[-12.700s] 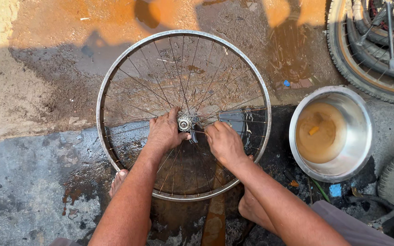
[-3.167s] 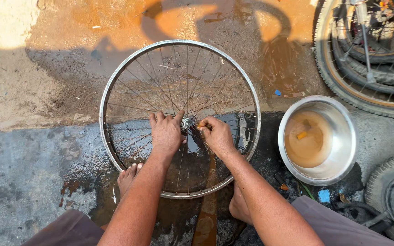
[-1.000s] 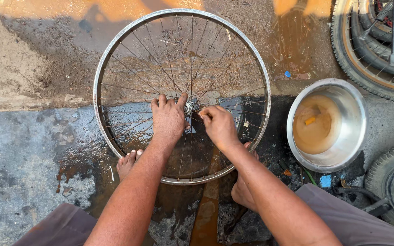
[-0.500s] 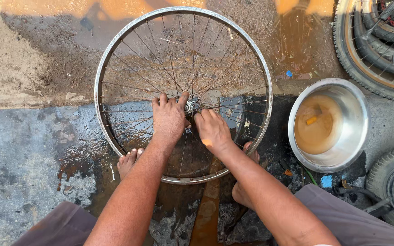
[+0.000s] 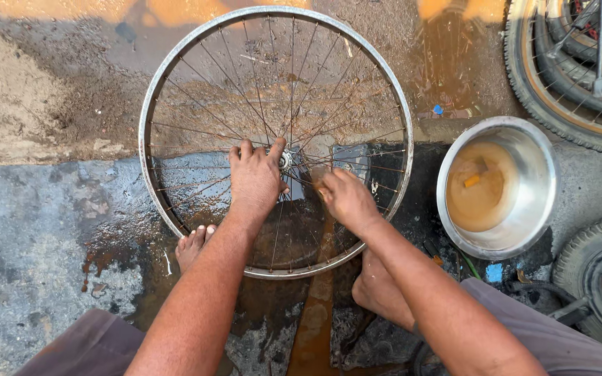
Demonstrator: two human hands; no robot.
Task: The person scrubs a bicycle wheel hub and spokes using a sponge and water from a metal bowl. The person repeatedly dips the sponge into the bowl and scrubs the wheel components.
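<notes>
Flat on the wet, oil-stained concrete ground lies a bare silver metal bicycle wheel with thin spokes, its rim filling the upper middle of the view. At the wheel's centre sits the small grey metal hub. Just at 9 o'clock of the hub, the left hand presses down on the spokes with fingers spread flat and loose, grasping nothing, the fingertips beside the hub. At 4 o'clock of the hub, the right hand lies on the spokes with fingers curled in; whether they pinch anything I cannot tell. Two bare feet rest under the rim at 6 o'clock, one on each side. Well out at 3 o'clock of the wheel stands a round shiny steel bowl, holding murky brown liquid with a small orange piece floating in it. Black rubber bicycle tyres lie at 1 o'clock, another at 4 o'clock
</notes>
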